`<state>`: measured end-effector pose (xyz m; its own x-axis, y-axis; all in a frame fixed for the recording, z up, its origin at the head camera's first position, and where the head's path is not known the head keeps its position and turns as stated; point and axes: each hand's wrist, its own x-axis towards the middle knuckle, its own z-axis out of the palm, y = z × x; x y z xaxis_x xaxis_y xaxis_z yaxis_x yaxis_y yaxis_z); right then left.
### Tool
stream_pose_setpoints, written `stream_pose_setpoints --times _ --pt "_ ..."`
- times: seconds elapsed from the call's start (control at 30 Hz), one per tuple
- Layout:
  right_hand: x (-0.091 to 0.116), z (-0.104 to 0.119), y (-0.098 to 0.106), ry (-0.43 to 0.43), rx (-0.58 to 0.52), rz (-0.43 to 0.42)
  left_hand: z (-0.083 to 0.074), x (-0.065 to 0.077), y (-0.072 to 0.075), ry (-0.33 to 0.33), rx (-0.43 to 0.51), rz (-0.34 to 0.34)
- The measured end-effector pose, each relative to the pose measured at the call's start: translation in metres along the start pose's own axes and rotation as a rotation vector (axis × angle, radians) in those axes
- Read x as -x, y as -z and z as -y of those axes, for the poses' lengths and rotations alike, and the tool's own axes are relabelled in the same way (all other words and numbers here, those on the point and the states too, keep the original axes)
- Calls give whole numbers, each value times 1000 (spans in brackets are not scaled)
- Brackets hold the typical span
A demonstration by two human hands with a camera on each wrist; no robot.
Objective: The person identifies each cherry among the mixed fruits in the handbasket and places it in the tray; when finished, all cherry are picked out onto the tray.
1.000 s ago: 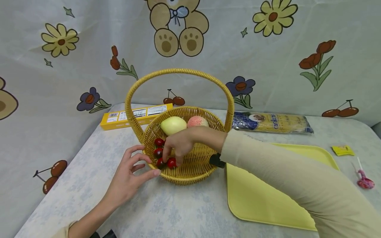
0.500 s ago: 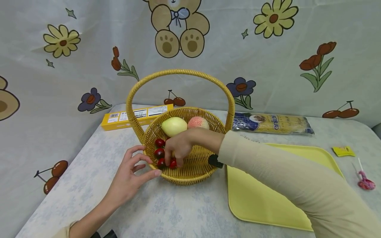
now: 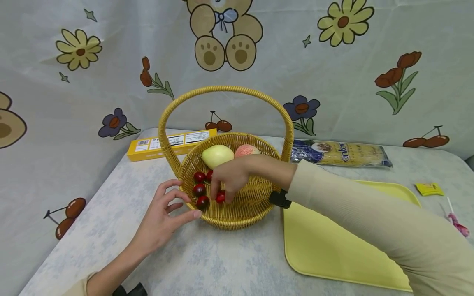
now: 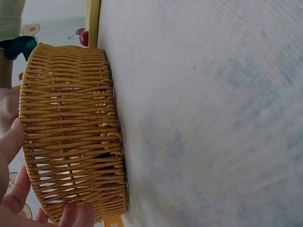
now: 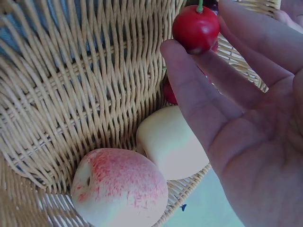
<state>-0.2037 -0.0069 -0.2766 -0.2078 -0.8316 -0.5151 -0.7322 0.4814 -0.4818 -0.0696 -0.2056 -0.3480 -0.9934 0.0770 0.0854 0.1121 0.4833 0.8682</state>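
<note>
A woven basket (image 3: 237,222) with a tall arched handle stands on the table. My left hand (image 3: 159,226) holds its left front rim; in the left wrist view the thumb (image 4: 13,139) lies at the rim and other fingers against the outer wall. Inside the basket, my right hand (image 3: 231,176) pinches a red cherry (image 5: 196,28) with a green stem between thumb and fingertips. Several dark red cherries (image 3: 199,190) lie along the basket's left side. Behind the right hand sit a pale yellow pear-like fruit (image 3: 217,156) and a pink-and-white peach (image 3: 247,150).
A yellow tray (image 3: 326,246) lies right of the basket, partly under the right sleeve. Behind are a yellow box (image 3: 148,153) and a bag of spaghetti (image 3: 366,155). A small yellow packet (image 3: 429,189) and a pink lollipop (image 3: 461,228) lie at far right.
My right hand has moved slightly right and back within the basket, and the cherry at its fingertips has shifted with it, away from the other cherries. The left hand stays at the rim.
</note>
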Motion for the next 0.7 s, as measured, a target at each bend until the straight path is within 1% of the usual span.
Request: stream_pose_setpoints --times 0.1,0.17,0.37,0.53,0.7 --pt "7 -1 -3 23 -18 -38 1 0 0 -9 4 0" --pt "12 -1 -5 44 -36 -78 1 0 0 -17 6 0" --pt "24 -4 -11 105 -51 -240 2 0 0 -22 10 -2" --pt "39 -7 -16 148 -52 -349 1 0 0 -15 11 -1" --pt "57 -9 -24 159 -84 -465 1 0 0 -6 18 3"
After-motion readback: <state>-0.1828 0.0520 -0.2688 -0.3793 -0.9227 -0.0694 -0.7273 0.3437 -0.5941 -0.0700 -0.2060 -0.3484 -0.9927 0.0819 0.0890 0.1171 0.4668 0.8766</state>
